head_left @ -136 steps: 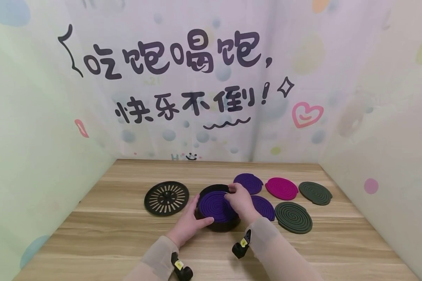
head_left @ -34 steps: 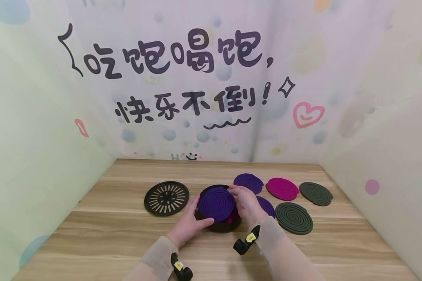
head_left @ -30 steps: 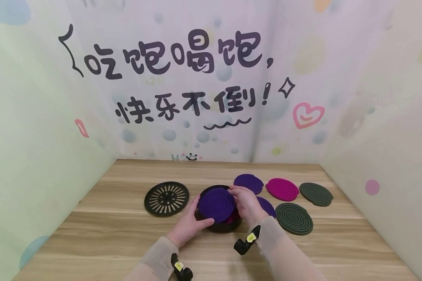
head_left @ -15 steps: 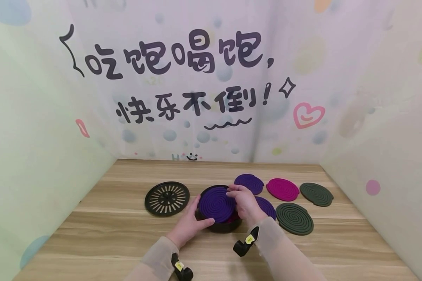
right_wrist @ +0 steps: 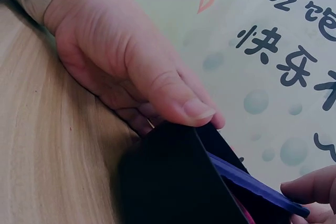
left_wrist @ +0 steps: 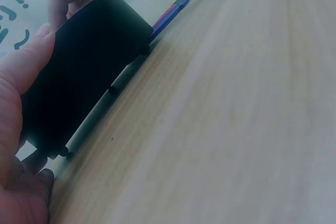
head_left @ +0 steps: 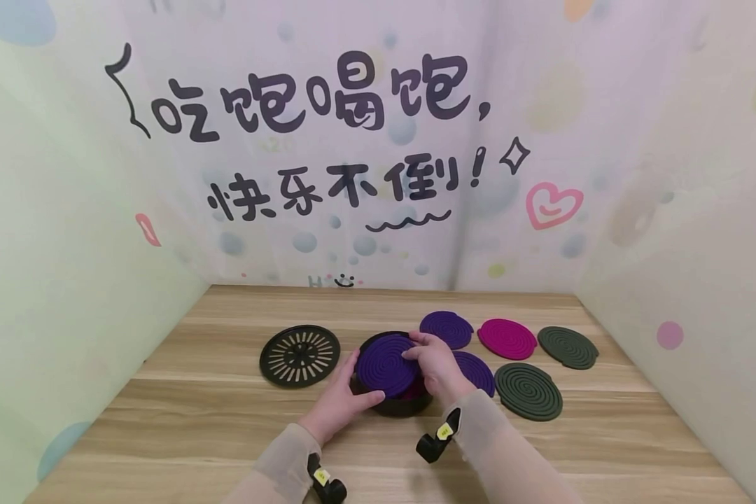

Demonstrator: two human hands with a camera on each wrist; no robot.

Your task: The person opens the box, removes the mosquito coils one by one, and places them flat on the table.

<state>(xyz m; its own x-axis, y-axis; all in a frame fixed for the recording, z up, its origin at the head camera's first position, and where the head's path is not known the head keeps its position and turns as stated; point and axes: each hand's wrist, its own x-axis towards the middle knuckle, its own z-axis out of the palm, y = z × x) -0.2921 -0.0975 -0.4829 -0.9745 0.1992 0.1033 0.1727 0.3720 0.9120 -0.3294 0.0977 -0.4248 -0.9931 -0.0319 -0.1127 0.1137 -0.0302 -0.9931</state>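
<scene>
In the head view, my left hand (head_left: 332,409) grips the left side of a round black mosquito coil case (head_left: 398,407), thumb at the near rim. A purple mosquito coil (head_left: 386,367) leans tilted in the case's mouth. My right hand (head_left: 439,369) pinches the right edge of this coil between thumb and fingers. The right wrist view has the purple coil (right_wrist: 252,179) sticking out slantwise past the rim, with a bit of pink below it. From the left wrist view, the case (left_wrist: 89,66) shows its dark outer wall and small feet by the wooden table.
Left of the case lies a round black slotted lid (head_left: 299,355). To the right lie two flat purple coils (head_left: 446,330), a pink coil (head_left: 507,339) and two dark green coils (head_left: 528,390). Printed curtain walls surround the wooden table (head_left: 227,434).
The purple coil has gone from covering most of the case's mouth to a steeper tilt, exposing pink beneath. The right fingers moved off its edge, then back onto it. The left hand kept its place.
</scene>
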